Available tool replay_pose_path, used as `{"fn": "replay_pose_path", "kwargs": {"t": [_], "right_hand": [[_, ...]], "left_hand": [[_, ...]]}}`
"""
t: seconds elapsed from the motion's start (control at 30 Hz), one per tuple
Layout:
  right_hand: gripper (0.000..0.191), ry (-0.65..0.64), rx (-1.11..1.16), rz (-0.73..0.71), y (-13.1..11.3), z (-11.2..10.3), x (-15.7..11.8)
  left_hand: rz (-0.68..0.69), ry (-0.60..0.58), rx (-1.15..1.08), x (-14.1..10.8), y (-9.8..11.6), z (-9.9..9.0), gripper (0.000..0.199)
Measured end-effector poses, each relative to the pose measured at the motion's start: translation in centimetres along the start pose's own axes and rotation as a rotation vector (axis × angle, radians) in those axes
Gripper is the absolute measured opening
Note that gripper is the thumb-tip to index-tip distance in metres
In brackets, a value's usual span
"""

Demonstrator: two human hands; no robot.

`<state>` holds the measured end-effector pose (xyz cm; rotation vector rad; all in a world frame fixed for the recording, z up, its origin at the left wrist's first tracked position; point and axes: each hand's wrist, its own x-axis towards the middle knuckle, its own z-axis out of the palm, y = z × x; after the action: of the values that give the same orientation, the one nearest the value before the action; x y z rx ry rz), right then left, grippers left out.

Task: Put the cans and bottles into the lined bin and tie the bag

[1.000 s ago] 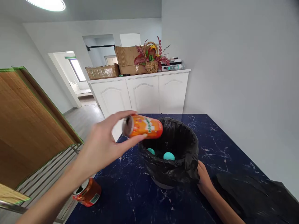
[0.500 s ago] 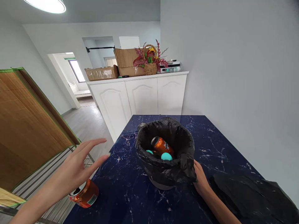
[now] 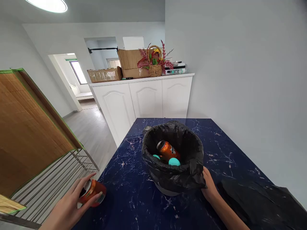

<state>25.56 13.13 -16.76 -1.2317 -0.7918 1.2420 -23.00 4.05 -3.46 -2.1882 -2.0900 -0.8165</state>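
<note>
My left hand (image 3: 72, 198) is wrapped round an orange soda can (image 3: 96, 188) at the table's left edge, thumb on the near side and fingers on the far side. A trash bin lined with a black plastic bag (image 3: 165, 174) stands mid-table. Inside it lie another orange soda can (image 3: 171, 150), tilted, and two turquoise round things, the larger turquoise ball (image 3: 174, 162) in front. My right hand (image 3: 208, 183) grips the bin's right side, its fingertips partly hidden by the bag's overhang.
A folded black plastic bag (image 3: 266, 204) lies at the right of the dark blue marbled table (image 3: 134, 204). A metal rack (image 3: 64, 175) with a bamboo mat (image 3: 31, 127) adjoins the left edge. Behind, a white cabinet (image 3: 148, 99) carries cardboard boxes and a flower basket (image 3: 155, 70).
My left hand has come down from above the can and closed on it; the can has shifted slightly right and up in view. The bin and right hand sit a little further right.
</note>
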Motion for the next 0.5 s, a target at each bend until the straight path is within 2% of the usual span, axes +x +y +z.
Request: {"fn": "replay_pose_path", "kwargs": {"t": [0.1,0.17,0.23,0.27,0.4,0.5], "right_hand": [[0.057,-0.034,0.013,-0.009,-0.3,0.3,-0.2],[0.057,-0.052,0.026,-0.021,-0.5,0.5,-0.3],[0.058,-0.062,0.034,-0.028,-0.6,0.6,-0.3],[0.059,-0.067,0.037,-0.031,-0.6,0.6,-0.3],[0.06,-0.072,0.049,-0.044,-0.6,0.6,-0.3],[0.06,-0.058,0.061,-0.048,-0.9,0.7,-0.4]], "left_hand": [[-0.014,0.107,-0.075,2.2,2.2,-1.1,0.063],[-0.038,0.189,-0.168,3.8,4.9,-2.0,0.061],[-0.015,0.198,-0.265,5.5,8.6,-2.7,0.058],[0.021,0.247,-0.314,6.2,10.6,-2.9,0.057],[0.222,0.281,-0.505,9.1,18.7,-2.9,0.045],[0.303,0.296,-0.61,10.8,23.0,-3.0,0.035]]}}
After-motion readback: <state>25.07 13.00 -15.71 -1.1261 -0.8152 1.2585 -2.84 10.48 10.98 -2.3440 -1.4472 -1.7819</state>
